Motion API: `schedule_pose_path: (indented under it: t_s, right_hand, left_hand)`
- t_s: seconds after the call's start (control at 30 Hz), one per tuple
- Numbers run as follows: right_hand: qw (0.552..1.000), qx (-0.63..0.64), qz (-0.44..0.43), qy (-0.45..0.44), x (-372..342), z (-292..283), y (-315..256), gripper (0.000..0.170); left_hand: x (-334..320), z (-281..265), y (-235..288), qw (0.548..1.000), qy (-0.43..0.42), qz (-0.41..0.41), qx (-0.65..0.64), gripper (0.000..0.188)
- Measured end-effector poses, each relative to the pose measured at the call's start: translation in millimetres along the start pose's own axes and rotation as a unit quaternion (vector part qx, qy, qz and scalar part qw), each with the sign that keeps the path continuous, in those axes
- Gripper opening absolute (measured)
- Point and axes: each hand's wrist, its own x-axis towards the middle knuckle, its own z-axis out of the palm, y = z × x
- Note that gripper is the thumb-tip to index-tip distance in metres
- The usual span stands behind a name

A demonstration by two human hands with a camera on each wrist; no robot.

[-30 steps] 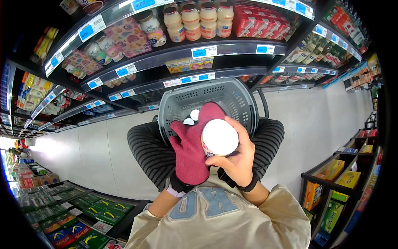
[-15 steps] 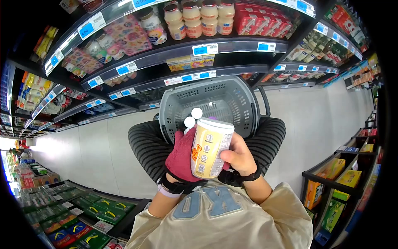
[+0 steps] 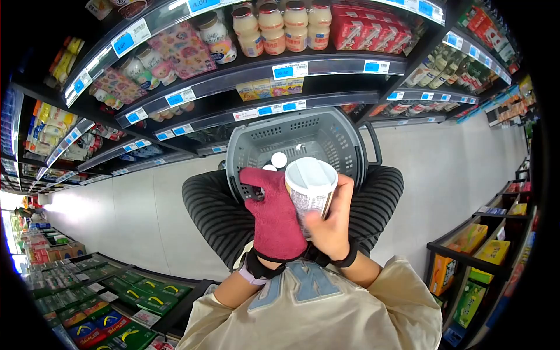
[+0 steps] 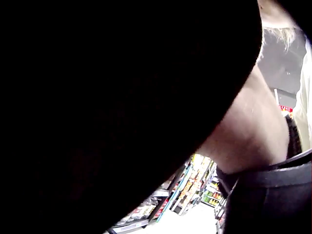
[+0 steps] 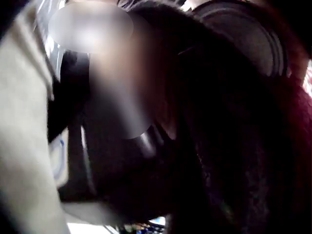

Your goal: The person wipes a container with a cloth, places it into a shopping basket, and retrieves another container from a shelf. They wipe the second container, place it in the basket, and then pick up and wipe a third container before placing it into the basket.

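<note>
My bare right hand [image 3: 332,230] grips a white-lidded cup [image 3: 309,189], with the thumb on the near side and fingers round the right side. The cup leans over the basket's near part, its flat lid facing up. My left hand [image 3: 277,224] wears a thick maroon mitten and lies against the cup's left side, thumb and finger part spread leftward. The mitten hides the fingers inside. In the right wrist view, maroon cloth [image 5: 301,131] shows at the right edge. The left wrist view is mostly black, with a bare forearm [image 4: 253,126] beyond.
A grey plastic basket [image 3: 239,137] stands between striped-trousered knees, holding white-capped items [image 3: 279,159]. Shop shelves [image 3: 326,69] close in ahead, bearing drink bottles [image 3: 272,29] and red boxes [image 3: 373,32]. Green packs [image 3: 143,289] lie behind left; another rack [image 3: 466,256] is at right.
The cup first showed its lid, then tilted to show its yellow printed side, and now has its lid up again. The mitten moved behind the cup, then back to its left.
</note>
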Motion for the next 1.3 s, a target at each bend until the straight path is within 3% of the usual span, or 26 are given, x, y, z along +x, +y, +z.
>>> schedule_pose_path:
  t_s: [0.1, 0.13, 0.17, 0.3, 0.37, 0.47, 0.6, 0.67, 0.7, 0.8, 0.9, 0.97, 1.17, 1.3]
  right_hand:
    - [0.968, 0.215, 0.098, -0.085, 13, -15, -6, 0.072]
    - [0.964, 0.195, 0.141, -0.11, 9, -22, -3, 0.072]
    - [0.964, 0.195, 0.141, -0.11, 5, -20, -1, 0.072]
    - [0.98, 0.123, 0.093, -0.123, -6, -16, -1, 0.085]
    - [0.985, 0.078, 0.024, -0.15, -6, -10, -5, 0.087]
    - [0.988, 0.011, -0.043, -0.151, -5, 1, -9, 0.087]
    - [0.992, 0.073, -0.013, -0.102, -4, 8, -5, 0.085]
    - [0.996, -0.03, -0.048, -0.063, 0, 7, -2, 0.088]
    - [0.995, -0.074, -0.05, -0.047, -2, 4, 2, 0.088]
    - [0.991, -0.112, -0.076, -0.025, 8, 4, 6, 0.087]
    - [0.994, -0.107, -0.019, -0.026, 12, 5, 3, 0.086]
    - [0.984, -0.167, -0.058, -0.02, 13, 7, 5, 0.088]
    - [0.964, -0.161, -0.21, -0.009, 10, 4, 11, 0.095]
    - [0.954, -0.117, -0.271, -0.058, 16, 1, 12, 0.091]
  left_hand:
    - [5, -21, 7, 0.998, -0.014, 0.055, 0.005, 0.073]
    - [7, -21, 0, 0.993, -0.023, 0.113, -0.016, 0.076]
    - [10, -25, 0, 0.993, -0.023, 0.113, -0.016, 0.076]
    - [21, -42, 6, 0.987, -0.078, 0.132, -0.054, 0.065]
    - [22, -44, 5, 0.987, -0.081, 0.126, -0.065, 0.064]
    - [21, -39, 2, 0.989, -0.059, 0.098, -0.089, 0.063]
    - [14, -26, 2, 0.986, -0.002, 0.01, -0.165, 0.062]
    - [10, -18, 3, 0.98, 0.035, -0.036, -0.193, 0.061]
    - [7, -14, 3, 0.98, 0.054, -0.044, -0.187, 0.061]
    - [-3, -2, 14, 0.993, 0.116, 0.024, 0.002, 0.058]
    - [-17, -8, 19, 0.992, 0.105, 0.048, 0.051, 0.06]
    - [-22, -16, 22, 0.993, 0.082, 0.062, 0.062, 0.06]
    - [-30, -32, 27, 0.992, 0.039, 0.081, 0.091, 0.063]
    - [-31, -35, 31, 0.991, 0.035, 0.081, 0.104, 0.064]
